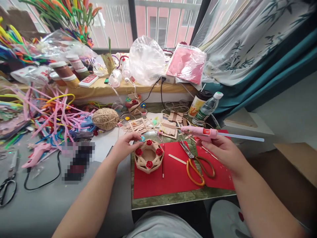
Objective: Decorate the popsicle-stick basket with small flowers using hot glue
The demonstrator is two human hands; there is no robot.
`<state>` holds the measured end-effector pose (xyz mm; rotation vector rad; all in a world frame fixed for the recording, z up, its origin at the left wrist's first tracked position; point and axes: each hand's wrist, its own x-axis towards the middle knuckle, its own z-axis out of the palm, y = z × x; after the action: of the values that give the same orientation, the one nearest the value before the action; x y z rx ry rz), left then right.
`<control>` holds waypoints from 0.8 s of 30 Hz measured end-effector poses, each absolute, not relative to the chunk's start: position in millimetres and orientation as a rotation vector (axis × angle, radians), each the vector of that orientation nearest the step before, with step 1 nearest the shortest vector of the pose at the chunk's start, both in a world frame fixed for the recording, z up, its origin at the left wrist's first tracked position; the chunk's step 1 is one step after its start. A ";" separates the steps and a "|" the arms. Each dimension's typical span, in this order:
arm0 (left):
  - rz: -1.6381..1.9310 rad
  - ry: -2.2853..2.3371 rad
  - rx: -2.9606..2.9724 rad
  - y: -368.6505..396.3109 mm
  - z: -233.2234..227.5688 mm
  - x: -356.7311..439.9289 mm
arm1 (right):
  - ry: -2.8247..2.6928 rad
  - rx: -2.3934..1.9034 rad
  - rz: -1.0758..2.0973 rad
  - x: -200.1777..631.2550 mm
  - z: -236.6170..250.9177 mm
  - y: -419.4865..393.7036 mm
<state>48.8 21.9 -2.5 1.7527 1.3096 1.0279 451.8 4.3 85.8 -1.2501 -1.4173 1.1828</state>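
My left hand [125,146] pinches a small blue flower bead [142,139] at the far left rim of an octagonal popsicle-stick basket [149,156]. The basket carries several red roses and rests on a red mat [170,178]. My right hand [223,150] holds a pink glue gun [199,132] level above the mat, its nozzle pointing left and a glue stick [241,137] poking out to the right.
Orange-handled scissors [196,165] and a loose wooden stick [177,159] lie on the mat. A twine ball [105,118], stick pieces, a bottle [206,108] and a cup stand behind. Pipe cleaners [53,114], a second pink glue gun [37,154] and black scissors [8,183] crowd the left.
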 end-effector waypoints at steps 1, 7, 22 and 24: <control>0.992 1.302 1.772 22.1 -4.4 47.4 | -1.452 -1.283 1.225 446.0 84.0 7.4; 0.939 1.257 1.736 23.0 -8.1 31.3 | -1.447 -1.382 1.195 430.8 60.2 18.7; 0.990 1.283 1.255 30.5 -25.1 53.0 | -1.367 -1.376 1.305 396.6 23.2 11.6; 0.972 1.277 1.251 31.4 -26.5 53.0 | -1.352 -1.372 1.320 394.4 24.3 10.1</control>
<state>53.0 31.4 -26.5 1.2506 1.2769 0.9723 394.4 10.1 24.3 -1.3720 -1.3522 1.3203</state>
